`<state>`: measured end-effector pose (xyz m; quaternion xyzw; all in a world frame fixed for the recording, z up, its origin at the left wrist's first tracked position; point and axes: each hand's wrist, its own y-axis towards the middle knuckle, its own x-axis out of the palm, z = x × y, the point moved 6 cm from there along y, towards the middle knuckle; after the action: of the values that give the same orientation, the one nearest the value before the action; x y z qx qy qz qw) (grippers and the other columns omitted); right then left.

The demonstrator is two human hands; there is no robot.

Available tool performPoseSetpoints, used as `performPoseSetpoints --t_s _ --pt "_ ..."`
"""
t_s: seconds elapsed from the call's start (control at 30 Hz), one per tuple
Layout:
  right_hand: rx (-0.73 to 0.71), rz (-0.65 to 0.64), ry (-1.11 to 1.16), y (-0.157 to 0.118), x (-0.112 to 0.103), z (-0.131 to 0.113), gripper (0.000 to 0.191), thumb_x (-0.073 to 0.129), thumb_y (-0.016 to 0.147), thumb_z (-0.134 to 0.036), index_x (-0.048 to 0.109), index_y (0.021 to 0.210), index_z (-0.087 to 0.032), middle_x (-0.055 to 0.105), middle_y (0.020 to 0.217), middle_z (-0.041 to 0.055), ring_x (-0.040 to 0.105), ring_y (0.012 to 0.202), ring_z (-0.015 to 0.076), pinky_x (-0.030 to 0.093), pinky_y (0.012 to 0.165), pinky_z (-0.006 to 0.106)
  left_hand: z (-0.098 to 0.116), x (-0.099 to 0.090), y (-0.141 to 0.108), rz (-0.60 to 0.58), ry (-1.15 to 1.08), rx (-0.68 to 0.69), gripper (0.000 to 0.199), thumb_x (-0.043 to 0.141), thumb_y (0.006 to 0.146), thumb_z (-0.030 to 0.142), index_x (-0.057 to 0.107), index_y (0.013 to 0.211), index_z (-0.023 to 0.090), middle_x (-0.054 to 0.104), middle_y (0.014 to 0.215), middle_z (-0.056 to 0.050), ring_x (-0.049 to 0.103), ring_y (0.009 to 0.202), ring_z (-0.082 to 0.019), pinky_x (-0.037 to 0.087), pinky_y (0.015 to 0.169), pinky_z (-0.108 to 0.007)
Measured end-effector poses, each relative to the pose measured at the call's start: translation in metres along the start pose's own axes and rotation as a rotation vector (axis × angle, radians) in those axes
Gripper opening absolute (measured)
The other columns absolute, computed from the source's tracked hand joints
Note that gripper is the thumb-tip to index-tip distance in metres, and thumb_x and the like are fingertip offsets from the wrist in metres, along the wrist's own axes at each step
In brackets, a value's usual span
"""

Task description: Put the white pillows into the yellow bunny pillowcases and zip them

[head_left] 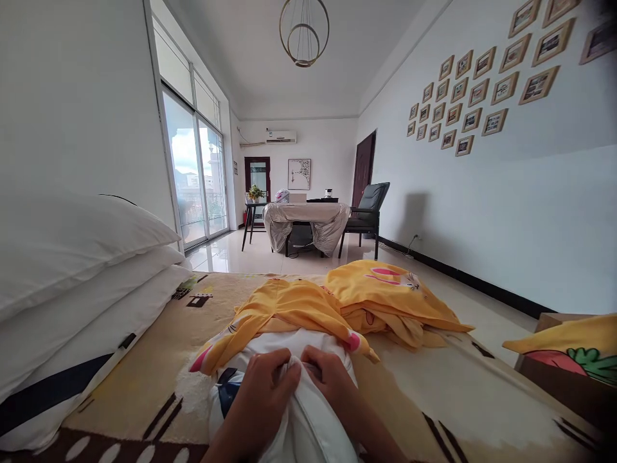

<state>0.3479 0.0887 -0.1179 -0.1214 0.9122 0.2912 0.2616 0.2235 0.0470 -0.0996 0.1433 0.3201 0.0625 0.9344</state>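
Note:
A white pillow (312, 427) lies in front of me, its near end bunched up between my hands. My left hand (270, 381) is closed on the white cloth, thumb and fingers pinching a fold. Close beside it, my right hand (326, 373) grips the same fold from the other side. Past my hands, a yellow pillowcase (284, 299) with pink-tipped printed corners lies gathered over the far part of the pillow. A dark blue patch (227, 389) shows on the pillow left of my left hand. The fingertips are partly hidden in the cloth.
More yellow cloth (385, 296) with a rabbit print lies piled beyond to the right. White pillows (87, 257) are stacked at the left. All rest on a beige patterned blanket (139, 373). A cardboard box (544, 366) with yellow carrot-print cloth (578, 347) stands at the right.

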Motion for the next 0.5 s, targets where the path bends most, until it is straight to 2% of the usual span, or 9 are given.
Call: performPoseSetpoints --t_s 0.1,0.17,0.23,0.33,0.4,0.5 --pt "-0.227 0.271 -0.075 -0.018 -0.034 -0.028 0.017 0.044 0.086 -0.024 0.06 0.087 -0.019 0.066 0.09 0.0058 0.062 0.086 0.0175 0.049 0.074 0.028 -0.005 -0.016 0.008 0.07 -0.148 -0.009 0.038 0.044 0.079 0.052 0.05 0.064 0.017 0.047 0.064 0.0 0.042 0.065 -0.015 0.034 0.061 -0.026" --pt "-0.362 0.338 -0.155 -0.035 -0.048 -0.04 0.019 0.045 0.087 -0.029 0.062 0.094 -0.025 0.066 0.099 0.0044 0.062 0.097 0.0201 0.05 0.079 0.032 -0.006 -0.024 0.014 0.069 -0.219 -0.019 0.04 0.044 0.078 0.055 0.048 0.064 0.017 0.043 0.063 0.001 0.039 0.063 -0.014 0.033 0.057 -0.025" --pt "-0.389 0.289 -0.219 -0.046 -0.053 -0.04 0.019 0.047 0.086 -0.034 0.063 0.095 -0.032 0.067 0.093 0.0006 0.064 0.092 0.0205 0.053 0.071 0.032 -0.007 -0.031 0.016 0.078 -0.246 -0.022 0.04 0.045 0.077 0.054 0.047 0.064 0.017 0.042 0.063 0.001 0.039 0.063 -0.013 0.033 0.057 -0.024" --pt "-0.345 0.23 -0.288 -0.054 -0.053 -0.034 0.021 0.051 0.084 -0.037 0.063 0.102 -0.037 0.069 0.087 -0.0005 0.067 0.084 0.0215 0.054 0.061 0.032 -0.006 -0.041 0.013 0.13 -0.253 0.016 0.038 0.047 0.077 0.052 0.045 0.062 0.017 0.04 0.061 0.002 0.037 0.061 -0.012 0.032 0.056 -0.023" --pt "-0.332 0.173 -0.332 -0.057 -0.042 -0.038 0.025 0.056 0.081 -0.036 0.062 0.105 -0.036 0.07 0.086 0.0012 0.067 0.081 0.0231 0.053 0.058 0.031 -0.003 -0.048 0.007 0.173 -0.223 0.055 0.039 0.048 0.078 0.051 0.042 0.059 0.018 0.037 0.059 0.004 0.035 0.058 -0.011 0.03 0.054 -0.022" --pt "-0.356 0.049 -0.377 -0.068 -0.013 -0.061 0.023 0.057 0.08 -0.032 0.065 0.102 -0.033 0.071 0.083 0.0024 0.068 0.082 0.0248 0.053 0.058 0.03 0.004 -0.054 -0.005 0.208 -0.129 0.1 0.041 0.048 0.08 0.049 0.039 0.055 0.018 0.035 0.055 0.004 0.034 0.055 -0.01 0.029 0.053 -0.022"
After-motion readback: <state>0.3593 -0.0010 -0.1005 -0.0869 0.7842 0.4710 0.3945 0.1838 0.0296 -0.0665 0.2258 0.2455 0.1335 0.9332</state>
